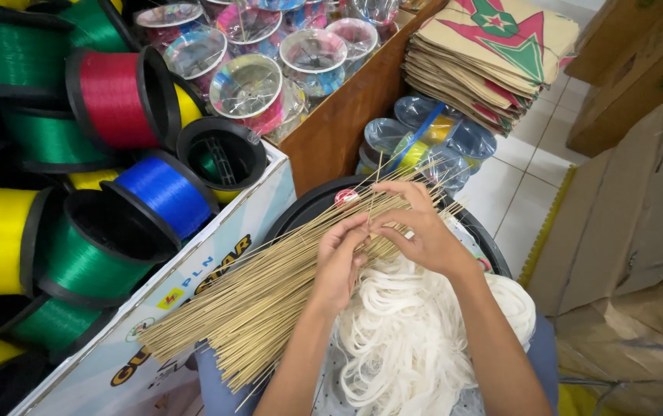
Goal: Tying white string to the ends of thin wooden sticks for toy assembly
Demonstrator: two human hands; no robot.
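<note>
While palms face inward, both hands (381, 239) pinch bamboo sticks (270, 300).

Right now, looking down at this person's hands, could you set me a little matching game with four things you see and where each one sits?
Things:
1. bundle of thin sticks
2. white string pile
3. stack of paper kites
4. red spool

Places:
A. upper right, on a wooden ledge
B. on the lap, under the forearms
C. upper left, among the green, yellow and blue spools
D. held by the left hand and right hand, fanning toward the lower left

Pairs: 1-D, 2-B, 3-A, 4-C
</note>
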